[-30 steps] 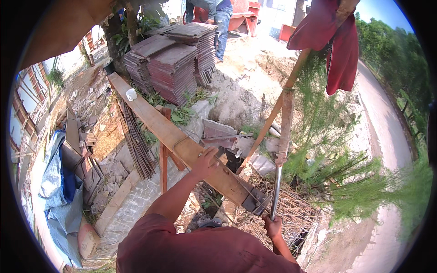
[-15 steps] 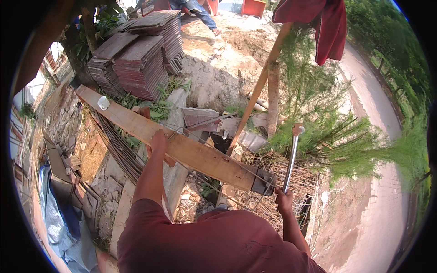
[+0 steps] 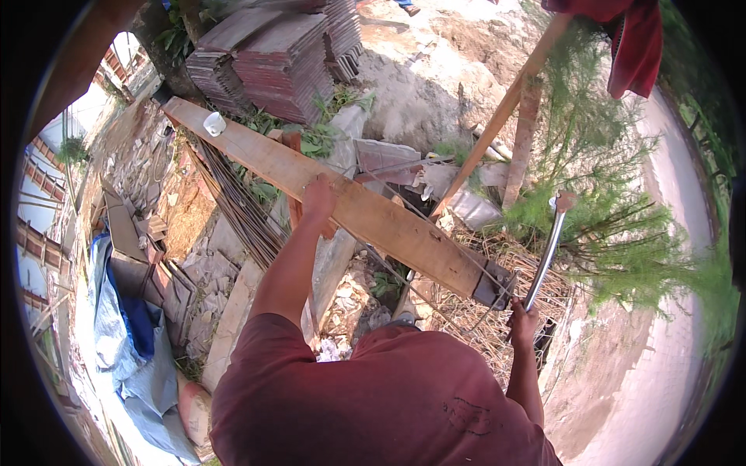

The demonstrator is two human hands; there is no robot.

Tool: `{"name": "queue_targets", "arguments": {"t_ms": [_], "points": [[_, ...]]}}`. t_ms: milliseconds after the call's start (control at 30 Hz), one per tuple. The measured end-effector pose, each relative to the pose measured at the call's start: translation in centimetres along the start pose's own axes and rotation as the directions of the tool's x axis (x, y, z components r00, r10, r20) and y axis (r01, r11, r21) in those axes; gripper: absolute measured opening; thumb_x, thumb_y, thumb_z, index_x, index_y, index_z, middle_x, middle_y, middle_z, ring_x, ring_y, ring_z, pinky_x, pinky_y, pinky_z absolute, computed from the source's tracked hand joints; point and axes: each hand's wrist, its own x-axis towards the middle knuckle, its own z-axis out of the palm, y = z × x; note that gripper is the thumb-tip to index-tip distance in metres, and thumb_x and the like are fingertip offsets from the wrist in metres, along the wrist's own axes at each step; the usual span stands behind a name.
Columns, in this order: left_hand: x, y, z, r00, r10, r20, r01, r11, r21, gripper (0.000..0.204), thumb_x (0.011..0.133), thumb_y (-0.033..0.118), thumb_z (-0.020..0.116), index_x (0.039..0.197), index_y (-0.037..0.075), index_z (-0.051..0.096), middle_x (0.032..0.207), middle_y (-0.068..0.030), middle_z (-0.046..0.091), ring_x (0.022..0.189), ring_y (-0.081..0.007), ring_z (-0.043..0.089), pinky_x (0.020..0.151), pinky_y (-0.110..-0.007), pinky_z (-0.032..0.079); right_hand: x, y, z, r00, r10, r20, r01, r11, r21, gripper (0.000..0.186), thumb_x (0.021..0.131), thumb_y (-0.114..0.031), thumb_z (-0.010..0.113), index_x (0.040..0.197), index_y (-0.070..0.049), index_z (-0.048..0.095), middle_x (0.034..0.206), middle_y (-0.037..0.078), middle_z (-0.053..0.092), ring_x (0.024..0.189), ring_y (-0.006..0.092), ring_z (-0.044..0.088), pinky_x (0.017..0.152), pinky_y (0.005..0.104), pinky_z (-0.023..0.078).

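Observation:
A long wooden plank (image 3: 373, 221) slants across from far left to near right. My left hand (image 3: 317, 200) presses on its middle, fingers bunched; what they hold, if anything, is too small to make out. A thin steel rod (image 3: 426, 284) runs beside the plank toward a dark metal plate (image 3: 492, 286) fixed at its near right end. Beside that plate, my right hand (image 3: 523, 320) is closed around the lower end of a shiny metal bar (image 3: 546, 252) with a rusty, blunt head, held tilted upright.
Stacked reddish roof tiles (image 3: 272, 58) stand at far left. On the plank sits a white cup (image 3: 214, 123). Several long rods (image 3: 237, 198) lie below it, and bent rods (image 3: 466, 326) are heaped near its right end. A blue tarp (image 3: 128, 334) lies left; a leafy branch (image 3: 598, 225) spreads right.
The view has shifted, so the plank and rubble appear farther right. The metal bar stays upright in my right hand, and my left hand is still on the plank.

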Motion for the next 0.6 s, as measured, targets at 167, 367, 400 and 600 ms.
{"name": "queue_targets", "arguments": {"t_ms": [167,367,400,600], "points": [[-3.1,-1.2,-1.2,0.998,-0.014,-0.058,0.008,0.996,-0.091,0.017,0.084,0.013,0.057,0.095,0.000,0.055,0.101,-0.0206,0.059,0.093,-0.0411,0.058,0.082,-0.048,0.046,0.2,-0.6,0.1,0.997,-0.009,-0.077,0.006,0.999,-0.036,0.020,0.087,-0.019,0.064,0.076,-0.009,0.051,0.055,-0.004,0.041,0.041,0.0058,0.036,0.038,0.0233,0.031],[-4.1,0.3,-0.6,0.997,0.052,-0.061,-0.055,0.998,-0.039,0.020,0.083,0.014,0.059,0.098,0.000,0.056,0.099,-0.0205,0.060,0.094,-0.0406,0.058,0.081,-0.048,0.046,0.3,0.1,-1.5,0.998,0.045,-0.041,-0.047,0.999,-0.029,0.022,0.086,-0.022,0.066,0.075,-0.010,0.051,0.055,-0.005,0.042,0.041,0.0053,0.036,0.038,0.0233,0.031],[-3.7,0.3,-0.2,0.998,0.027,-0.051,-0.029,0.998,-0.049,0.020,0.082,0.014,0.060,0.098,0.001,0.056,0.099,-0.0207,0.060,0.094,-0.0404,0.058,0.081,-0.048,0.047,0.3,0.1,-1.5,0.998,0.038,-0.048,-0.041,0.998,-0.054,0.022,0.086,-0.022,0.066,0.075,-0.010,0.051,0.055,-0.005,0.042,0.041,0.0053,0.036,0.038,0.0231,0.031],[-2.0,-1.2,1.9,0.999,0.042,-0.033,-0.043,0.999,-0.027,0.019,0.083,0.017,0.061,0.094,0.003,0.058,0.098,-0.0213,0.060,0.093,-0.0403,0.059,0.079,-0.047,0.047,-0.4,-2.6,-0.4,0.994,0.070,-0.086,-0.084,0.980,-0.178,0.026,0.086,-0.021,0.065,0.068,-0.010,0.051,0.051,-0.004,0.041,0.041,0.0058,0.037,0.038,0.0238,0.031]]}}
